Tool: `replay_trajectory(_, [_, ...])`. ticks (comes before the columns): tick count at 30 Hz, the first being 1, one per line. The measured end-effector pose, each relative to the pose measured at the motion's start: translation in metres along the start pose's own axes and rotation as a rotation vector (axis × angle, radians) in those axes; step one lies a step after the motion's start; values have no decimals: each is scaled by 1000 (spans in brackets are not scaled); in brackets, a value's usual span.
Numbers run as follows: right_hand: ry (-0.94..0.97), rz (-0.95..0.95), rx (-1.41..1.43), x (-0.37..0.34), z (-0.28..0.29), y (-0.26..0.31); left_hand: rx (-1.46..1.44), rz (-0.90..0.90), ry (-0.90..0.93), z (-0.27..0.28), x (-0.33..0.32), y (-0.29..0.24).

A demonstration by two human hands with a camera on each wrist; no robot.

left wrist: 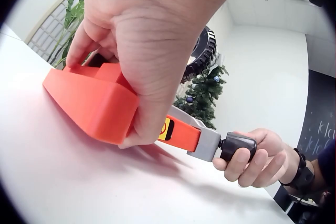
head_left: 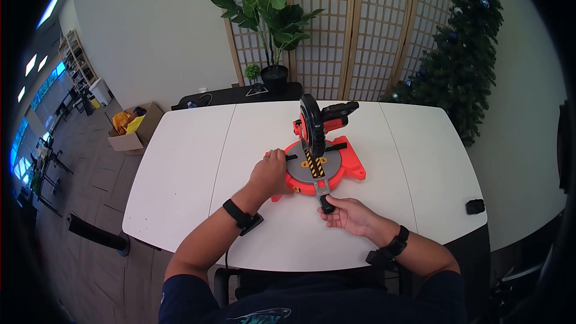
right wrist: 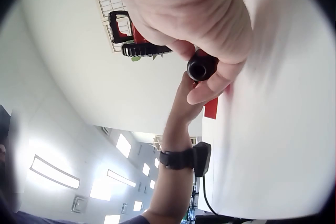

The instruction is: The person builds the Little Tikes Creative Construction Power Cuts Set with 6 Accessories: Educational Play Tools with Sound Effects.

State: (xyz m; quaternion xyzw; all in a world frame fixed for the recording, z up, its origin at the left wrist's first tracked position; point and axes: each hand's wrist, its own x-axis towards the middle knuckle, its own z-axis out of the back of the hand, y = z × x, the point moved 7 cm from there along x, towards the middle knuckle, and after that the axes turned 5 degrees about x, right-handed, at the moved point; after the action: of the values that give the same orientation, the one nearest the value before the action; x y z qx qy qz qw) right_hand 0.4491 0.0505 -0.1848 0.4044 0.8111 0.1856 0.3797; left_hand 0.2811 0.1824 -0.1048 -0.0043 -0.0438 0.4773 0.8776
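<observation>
An orange and black toy miter saw (head_left: 355,167) stands on the white table, with its black blade (head_left: 311,123) raised and its handle (head_left: 340,110) pointing right. My left hand (head_left: 268,174) grips the left side of the orange base (left wrist: 100,106), thumb low near the table and fingers over the top. At the front, my right hand (head_left: 353,216) holds the black knob (left wrist: 238,147) of the grey turntable arm, its fingers curled around it. The right wrist view looks at the knob's round end (right wrist: 198,70) between thumb and fingers. A yellow-and-black striped strip (head_left: 314,165) runs along the turntable.
A small black object (head_left: 475,206) lies near the right edge of the white table (head_left: 180,174). Behind stand a potted plant (head_left: 275,78), a folding screen and a decorated tree (head_left: 450,66). An open cardboard box (head_left: 129,140) is on the floor at left.
</observation>
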Motion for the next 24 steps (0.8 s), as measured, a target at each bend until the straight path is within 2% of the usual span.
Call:
replay_trajectory(12, [-91, 14, -51, 0, 5, 2, 45, -18, -19, -1, 0, -2])
replay_trajectory(24, [-36, -21, -60, 2, 8, 0, 18, -8, -15, -2, -1, -1])
